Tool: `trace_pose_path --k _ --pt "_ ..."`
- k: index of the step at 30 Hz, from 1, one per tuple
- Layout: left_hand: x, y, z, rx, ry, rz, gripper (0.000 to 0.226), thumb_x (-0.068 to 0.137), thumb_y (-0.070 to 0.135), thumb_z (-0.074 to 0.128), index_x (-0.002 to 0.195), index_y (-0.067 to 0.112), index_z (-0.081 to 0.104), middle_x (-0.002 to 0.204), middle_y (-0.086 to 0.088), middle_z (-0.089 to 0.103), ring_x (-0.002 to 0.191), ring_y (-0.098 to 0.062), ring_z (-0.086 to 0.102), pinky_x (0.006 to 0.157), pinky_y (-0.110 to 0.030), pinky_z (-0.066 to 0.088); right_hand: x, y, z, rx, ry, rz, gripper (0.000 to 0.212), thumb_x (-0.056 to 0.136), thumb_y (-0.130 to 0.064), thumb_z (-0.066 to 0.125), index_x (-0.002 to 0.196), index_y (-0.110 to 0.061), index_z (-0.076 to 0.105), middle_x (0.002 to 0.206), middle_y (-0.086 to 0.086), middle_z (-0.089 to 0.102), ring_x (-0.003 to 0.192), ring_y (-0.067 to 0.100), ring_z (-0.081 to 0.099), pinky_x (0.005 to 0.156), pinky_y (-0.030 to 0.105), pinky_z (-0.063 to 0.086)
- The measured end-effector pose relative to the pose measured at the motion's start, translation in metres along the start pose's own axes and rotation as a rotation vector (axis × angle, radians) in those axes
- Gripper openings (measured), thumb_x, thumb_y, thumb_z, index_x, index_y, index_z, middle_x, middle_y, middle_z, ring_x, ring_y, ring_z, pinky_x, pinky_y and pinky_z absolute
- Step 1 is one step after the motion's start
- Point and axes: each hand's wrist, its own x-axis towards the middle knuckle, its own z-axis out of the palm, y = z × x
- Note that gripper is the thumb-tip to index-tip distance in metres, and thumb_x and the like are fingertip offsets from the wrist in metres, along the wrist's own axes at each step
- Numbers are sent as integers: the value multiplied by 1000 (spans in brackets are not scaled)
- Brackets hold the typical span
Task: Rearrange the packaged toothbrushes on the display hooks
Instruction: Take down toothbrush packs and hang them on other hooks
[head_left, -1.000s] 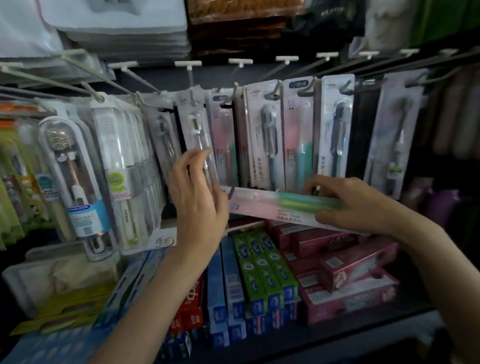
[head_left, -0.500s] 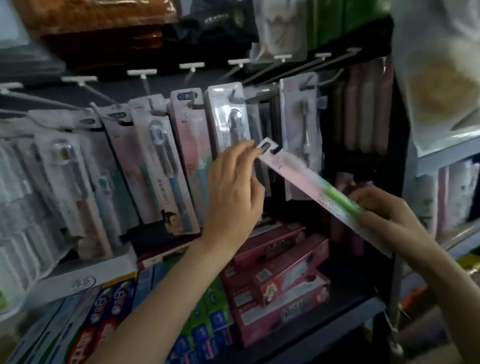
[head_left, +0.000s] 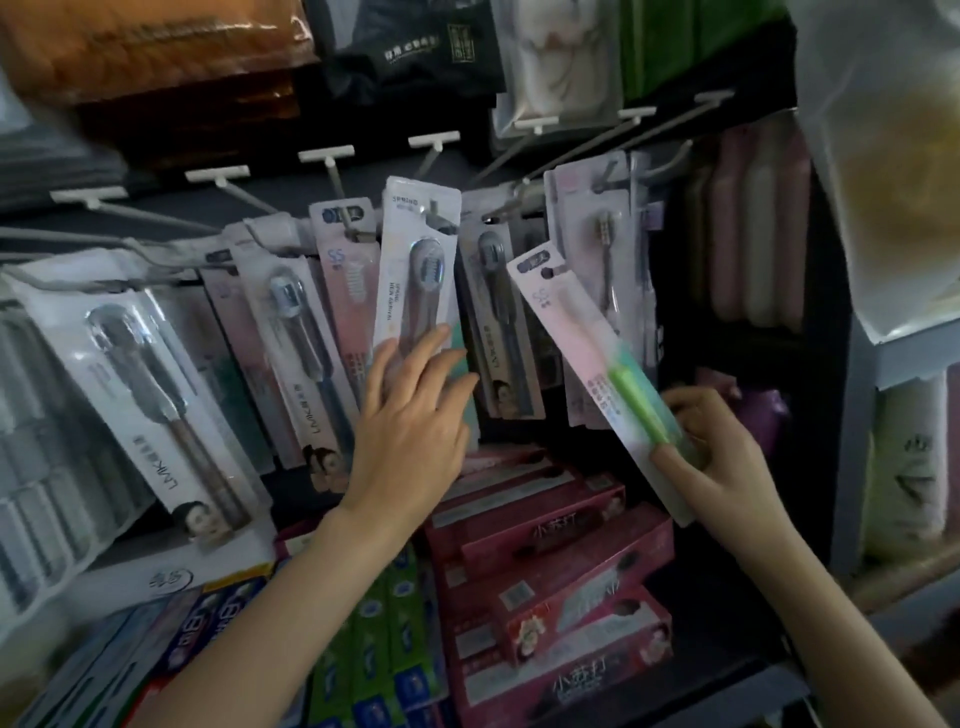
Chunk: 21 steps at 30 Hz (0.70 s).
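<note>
— What has the right hand (head_left: 719, 457) got?

— A long pale toothbrush pack (head_left: 597, 374) with a green brush handle showing through it. The grip is curled round its lower end, thumb on the front. The pack tilts up and to the left, its hang hole near the top, off any hook and in front of the hanging packs.

— And the left hand (head_left: 410, 421)?

— Its grip is spread, fingers straight and laid flat against the lower part of a hanging white pack (head_left: 421, 260) that holds a dark-headed brush. That pack hangs on a hook (head_left: 332, 176) in the middle of the row.

— What else hangs there?

— More packs, each with one brush sealed under clear plastic: a large one with a face printed at the bottom (head_left: 150, 384) on the far left, a narrower one of the same sort (head_left: 306, 353) beside it, a pink one (head_left: 348, 291) just left of the white pack, and a dark-brush pack (head_left: 498, 322) just right of it. Another (head_left: 602, 244) hangs behind the tilted pack.

— Below the hooks?

— A shelf stacked with boxes: red toothpaste boxes (head_left: 556, 561) under the right hand, green ones (head_left: 384, 649) and blue ones (head_left: 208, 629) to the left. What is inside them I cannot tell.
</note>
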Motion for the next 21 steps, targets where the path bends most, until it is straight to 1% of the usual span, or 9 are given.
trace_pose_path --k 2,4,6,7,11,14,16,18,21 --pt "-2 -6 -1 29 0 15 34 83 16 41 105 11 67 125 -7 58 133 -23 29 113 -49 14 2 -2 7 -79 -30 -58 36 65 -39 50 99 -27 49 80 -10 59 70 6 57 55 13 39" --pt "-3 -10 -1 39 15 30 30 80 14 48 104 11 67 125 -6 58 133 -23 30 113 -49 13 6 -4 14 -207 -45 -125 40 69 -32 56 106 -18 51 80 -6 60 61 10 55 56 21 40" --pt "-4 -11 -2 40 29 38 27 80 12 53 103 11 67 125 -7 58 133 -23 30 113 -49 14 13 -7 19 -299 -22 -170 41 74 -10 64 112 -11 51 89 0 63 68 22 60 57 32 41" --pt "-4 -11 -3 37 35 37 26 79 11 56 103 11 67 126 -7 58 133 -23 29 112 -49 14 17 -10 21 -335 1 -198 42 74 -5 65 114 -9 51 93 4 64 72 29 61 57 34 42" --pt "-5 -7 -4 19 38 30 29 73 9 67 102 11 68 126 -7 58 133 -24 29 112 -49 14 36 -28 24 -366 102 -232 44 78 -4 63 119 -5 49 98 14 63 76 36 61 58 39 45" --pt "-5 -5 -3 13 32 40 29 72 9 68 101 11 69 125 -8 58 132 -24 30 111 -49 15 44 -31 25 -296 93 -175 44 79 -3 60 121 -6 48 96 13 62 77 33 58 62 35 42" --pt "-5 -4 -1 -4 32 40 29 73 9 66 101 12 68 125 -8 58 132 -24 30 110 -50 17 42 -31 26 -217 75 -124 43 79 -3 60 120 -7 49 92 6 60 71 23 55 61 28 37" --pt "-8 -3 -1 -49 47 18 29 79 12 58 107 13 66 126 -7 56 131 -24 32 109 -49 19 37 -29 27 -148 46 -90 40 80 -1 60 119 -7 49 88 -1 56 63 11 51 54 17 34" --pt "-13 3 -5 -165 86 -40 36 84 16 42 115 14 61 125 -4 56 124 -22 38 106 -41 25 29 -26 34 -104 -20 -72 40 82 -4 63 120 -6 49 91 -4 56 69 11 52 56 16 32"
